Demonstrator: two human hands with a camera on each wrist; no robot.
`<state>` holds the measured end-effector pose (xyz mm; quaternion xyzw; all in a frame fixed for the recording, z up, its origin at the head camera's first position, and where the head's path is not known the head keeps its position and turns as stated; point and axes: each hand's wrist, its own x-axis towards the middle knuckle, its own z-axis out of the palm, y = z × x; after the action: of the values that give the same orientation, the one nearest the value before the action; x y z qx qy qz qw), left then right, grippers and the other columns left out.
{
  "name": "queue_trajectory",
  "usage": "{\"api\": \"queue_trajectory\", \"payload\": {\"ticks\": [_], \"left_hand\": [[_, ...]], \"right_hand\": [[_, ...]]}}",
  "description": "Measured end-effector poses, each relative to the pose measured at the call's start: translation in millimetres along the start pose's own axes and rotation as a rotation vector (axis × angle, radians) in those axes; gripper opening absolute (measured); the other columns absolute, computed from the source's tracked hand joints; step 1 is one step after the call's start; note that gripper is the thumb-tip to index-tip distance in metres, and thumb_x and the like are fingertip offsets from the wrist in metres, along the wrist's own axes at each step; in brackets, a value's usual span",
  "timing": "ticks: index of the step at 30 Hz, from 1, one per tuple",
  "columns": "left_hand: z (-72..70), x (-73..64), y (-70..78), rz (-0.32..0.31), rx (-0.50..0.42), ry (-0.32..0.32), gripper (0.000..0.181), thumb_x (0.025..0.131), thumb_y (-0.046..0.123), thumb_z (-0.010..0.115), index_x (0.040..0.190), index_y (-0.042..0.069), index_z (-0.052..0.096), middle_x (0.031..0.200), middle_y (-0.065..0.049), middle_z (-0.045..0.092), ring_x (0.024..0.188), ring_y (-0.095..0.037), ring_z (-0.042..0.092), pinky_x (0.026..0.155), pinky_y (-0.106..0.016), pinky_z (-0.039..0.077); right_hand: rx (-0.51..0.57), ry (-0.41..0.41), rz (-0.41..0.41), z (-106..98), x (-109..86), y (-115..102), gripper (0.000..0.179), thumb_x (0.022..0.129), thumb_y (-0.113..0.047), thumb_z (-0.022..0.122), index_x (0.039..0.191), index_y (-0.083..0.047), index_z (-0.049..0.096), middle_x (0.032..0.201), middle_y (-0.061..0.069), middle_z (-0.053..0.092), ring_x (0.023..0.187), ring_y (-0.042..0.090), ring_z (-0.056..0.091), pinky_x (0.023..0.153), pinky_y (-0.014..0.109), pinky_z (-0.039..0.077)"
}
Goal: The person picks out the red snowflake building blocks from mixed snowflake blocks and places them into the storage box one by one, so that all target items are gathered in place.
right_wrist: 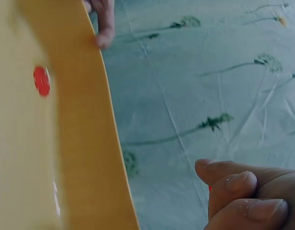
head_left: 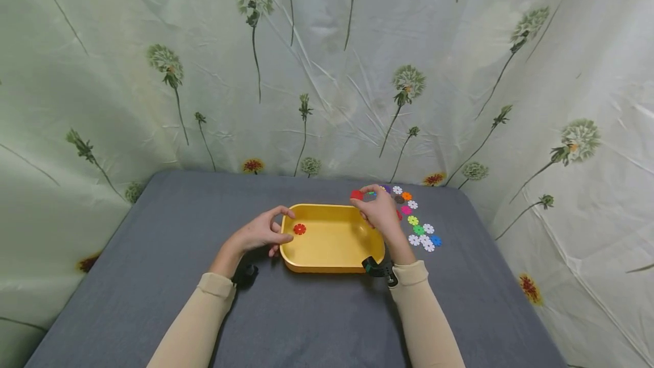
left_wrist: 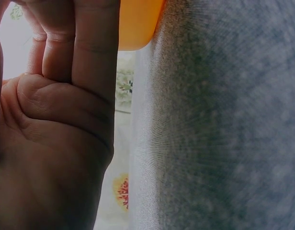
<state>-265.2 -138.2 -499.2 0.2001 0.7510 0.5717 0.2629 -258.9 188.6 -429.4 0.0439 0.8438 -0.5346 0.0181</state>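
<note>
A yellow tray (head_left: 332,269) sits on the grey-covered table. At its left end my left hand (head_left: 263,229) holds the rim, thumb and forefinger reaching over the edge and the other fingers outside. One red flower-shaped disc (head_left: 300,229) lies inside the tray near that hand; the right wrist view shows the same red disc (right_wrist: 42,80). Above the tray's far right corner, my right hand (head_left: 380,212) pinches another red flower-shaped disc (head_left: 356,194) between thumb and forefinger. In the right wrist view, the fingers (right_wrist: 241,182) mostly hide it.
Right of the tray, several flower-shaped discs lie scattered, among them a green disc (head_left: 419,230), a blue disc (head_left: 436,241) and an orange disc (head_left: 406,196). Some are partly hidden by my right hand. A flower-printed curtain (head_left: 327,72) hangs behind the table (head_left: 317,322).
</note>
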Motion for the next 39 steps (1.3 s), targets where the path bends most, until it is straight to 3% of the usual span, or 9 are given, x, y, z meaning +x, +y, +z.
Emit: {"api": "queue_trajectory", "payload": {"ticks": [12, 18, 27, 39], "left_hand": [[0.7, 2.3, 2.0, 0.0, -0.019, -0.01, 0.056, 0.098, 0.011, 0.073, 0.143, 0.003, 0.041, 0.059, 0.0, 0.062, 0.047, -0.015, 0.06, 0.057, -0.032, 0.06], [1.1, 2.5, 2.9, 0.001, -0.014, -0.009, 0.055, 0.098, 0.012, 0.073, 0.142, 0.004, 0.042, 0.059, 0.0, 0.063, 0.047, -0.016, 0.06, 0.057, -0.033, 0.059], [0.3, 1.9, 2.7, 0.008, -0.022, -0.009, 0.054, 0.098, 0.013, 0.074, 0.141, 0.005, 0.043, 0.058, -0.001, 0.063, 0.047, -0.016, 0.06, 0.057, -0.034, 0.06], [-1.5, 1.1, -0.9, -0.001, -0.023, -0.014, 0.058, 0.097, 0.015, 0.075, 0.144, 0.004, 0.042, 0.058, -0.001, 0.063, 0.047, -0.015, 0.061, 0.057, -0.033, 0.059]], "right_hand": [[0.099, -0.164, -0.015, 47.1, 0.9, -2.4, 0.04, 0.096, -0.024, 0.079, 0.129, -0.011, 0.06, 0.054, 0.001, 0.05, 0.041, 0.012, 0.032, 0.042, 0.025, 0.028], [0.081, -0.251, -0.022, 65.5, 2.6, 4.9, 0.041, 0.095, -0.025, 0.081, 0.126, -0.01, 0.06, 0.054, 0.001, 0.051, 0.042, 0.011, 0.037, 0.04, 0.023, 0.032], [-0.082, -0.277, -0.045, 85.6, 6.0, 13.5, 0.037, 0.094, -0.023, 0.081, 0.125, -0.011, 0.064, 0.052, 0.0, 0.05, 0.039, 0.012, 0.037, 0.038, 0.024, 0.032], [-0.296, -0.266, -0.082, 97.9, 3.6, 19.5, 0.034, 0.093, -0.019, 0.082, 0.124, -0.011, 0.07, 0.056, -0.002, 0.054, 0.042, 0.011, 0.045, 0.041, 0.021, 0.038]]}}
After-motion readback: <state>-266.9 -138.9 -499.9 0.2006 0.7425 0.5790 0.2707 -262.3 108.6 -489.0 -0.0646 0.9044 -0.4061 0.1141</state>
